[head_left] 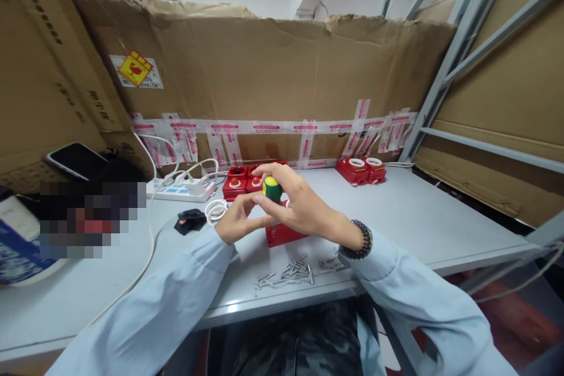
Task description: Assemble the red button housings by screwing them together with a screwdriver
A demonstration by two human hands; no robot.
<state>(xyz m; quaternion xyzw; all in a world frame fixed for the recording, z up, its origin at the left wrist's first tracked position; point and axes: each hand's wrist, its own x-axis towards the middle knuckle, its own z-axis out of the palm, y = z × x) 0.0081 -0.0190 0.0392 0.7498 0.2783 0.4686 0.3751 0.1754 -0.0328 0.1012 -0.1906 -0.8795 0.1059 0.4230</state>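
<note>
A screwdriver (272,189) with a green and yellow handle stands upright in my right hand (297,197), whose fingers wrap its handle. My left hand (240,217) is closed at the screwdriver too, thumb and fingers meeting around its lower part; the exact contact is partly hidden. Below both hands lies a red housing (286,236), mostly covered by them, with the tool's shaft reaching down to its left part. Loose silver screws (297,270) are heaped on the table near the front edge, just below the housing.
Red housings with round parts (237,183) stand behind my hands, and more with white rings (359,170) at the back right. White rings (215,210) and a black object (189,221) lie left. A power strip (180,190) with cables, a phone (77,160) and cardboard walls (273,70) surround the table.
</note>
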